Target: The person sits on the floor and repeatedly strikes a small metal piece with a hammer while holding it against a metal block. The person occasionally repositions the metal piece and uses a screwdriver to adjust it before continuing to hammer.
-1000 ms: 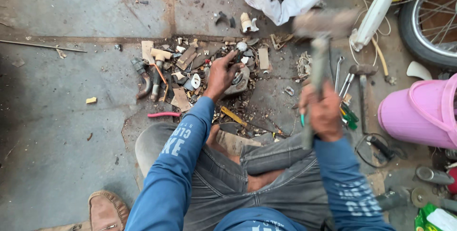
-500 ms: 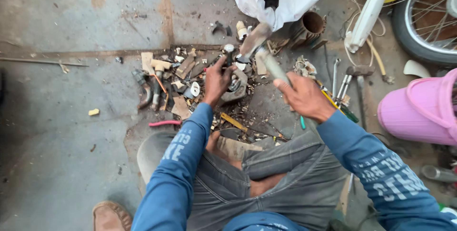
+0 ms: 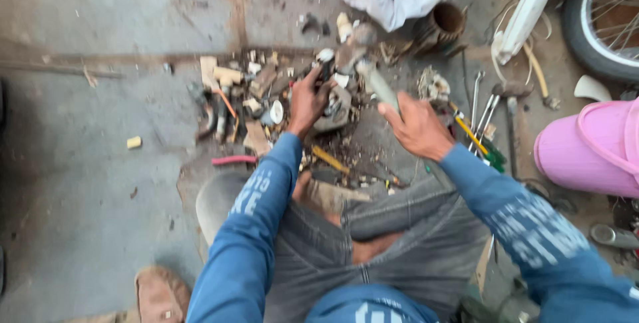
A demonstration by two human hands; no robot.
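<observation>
1. On the left of the concrete floor (image 3: 80, 163) lies a pink stick (image 3: 234, 160), beside a messy pile of broken bits (image 3: 249, 90). Loose bits could fly out if the pile gets a bump.
2. The left hand (image 3: 306, 102) is closed around a dark scrap piece (image 3: 335, 107) and holds it down on the pile. These fingers sit very near the hitting end, so they could get hurt.
3. The right hand (image 3: 416, 127) is wrapped tight around the handle of a hammer (image 3: 373, 80). Its head is down by the scrap piece and looks blurry. A bad aim could make it slip off.
4. On the right lie metal tools (image 3: 482, 113) and a pink tub (image 3: 589, 157). The arm could knock them.
</observation>
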